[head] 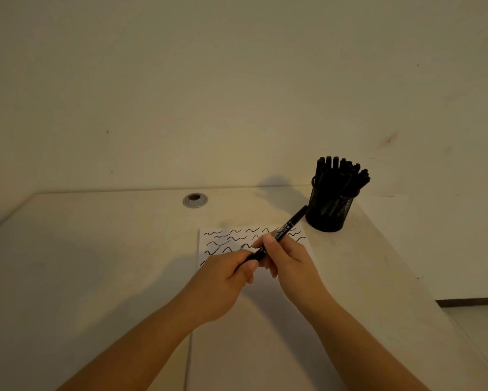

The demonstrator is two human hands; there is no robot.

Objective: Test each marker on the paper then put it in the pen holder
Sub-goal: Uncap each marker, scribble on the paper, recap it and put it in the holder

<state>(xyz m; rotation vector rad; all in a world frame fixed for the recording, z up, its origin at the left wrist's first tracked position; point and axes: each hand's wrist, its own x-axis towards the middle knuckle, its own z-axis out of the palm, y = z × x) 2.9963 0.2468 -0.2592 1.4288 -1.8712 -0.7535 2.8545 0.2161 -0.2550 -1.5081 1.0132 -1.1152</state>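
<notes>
A black marker (pixel 289 224) slants over the white paper (pixel 209 246), which carries several wavy black test lines. My right hand (pixel 286 259) grips the marker's barrel near its middle. My left hand (pixel 225 277) pinches the marker's lower end, where the cap sits; whether the cap is on or off is hidden by my fingers. The marker's upper end points toward the black mesh pen holder (pixel 331 210) at the back right, which is packed with several black markers (pixel 340 170).
The pale desk (pixel 96 263) ends at a wall behind and drops off at its right edge (pixel 400 263). A round grey cable grommet (pixel 195 200) sits near the back edge. A seam (pixel 188 359) runs through the desk between my forearms.
</notes>
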